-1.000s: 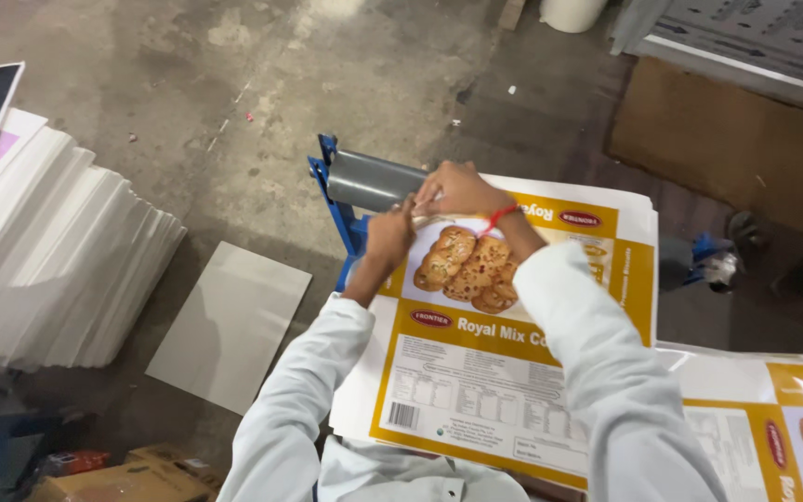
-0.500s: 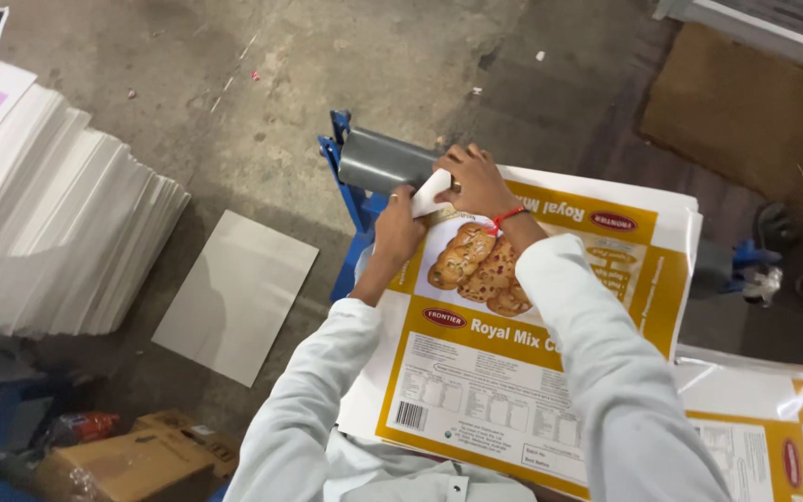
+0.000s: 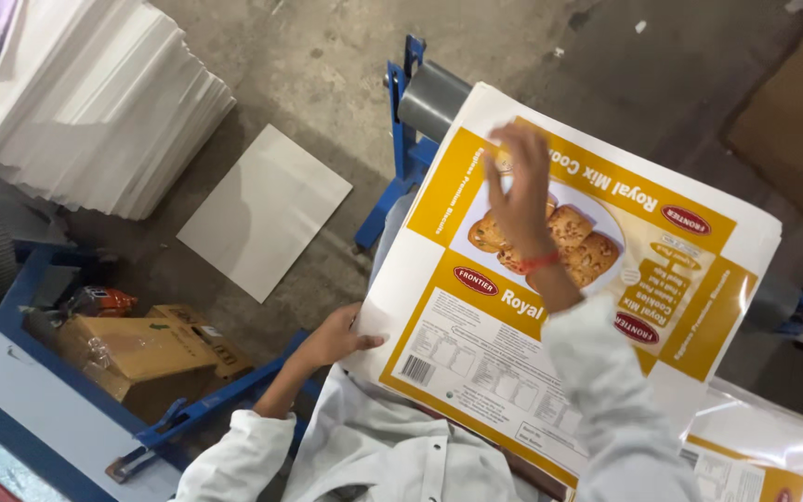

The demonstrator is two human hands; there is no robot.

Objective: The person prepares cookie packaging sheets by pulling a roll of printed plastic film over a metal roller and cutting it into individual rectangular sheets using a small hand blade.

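Note:
A large glossy printed sheet (image 3: 690,307), yellow and white with a picture of cookies, lies tilted over a stack of like sheets in front of me. My left hand (image 3: 338,336) grips its near left edge, thumb on top. My right hand (image 3: 519,191), with a red band at the wrist, rests fingers spread on the cookie picture in the sheet's middle. Both arms wear white sleeves.
A grey roller (image 3: 431,98) on a blue frame (image 3: 400,158) stands beyond the sheet. A single white sheet (image 3: 262,211) lies on the concrete floor. A tall pile of white sheets (image 3: 95,93) is at the left, a cardboard box (image 3: 141,358) below it. More printed sheets (image 3: 773,455) lie at lower right.
Both hands left the sheet's far corner by the roller. My left hand moved down to the near left edge, my right hand onto the middle; the sheet has lifted and turned.

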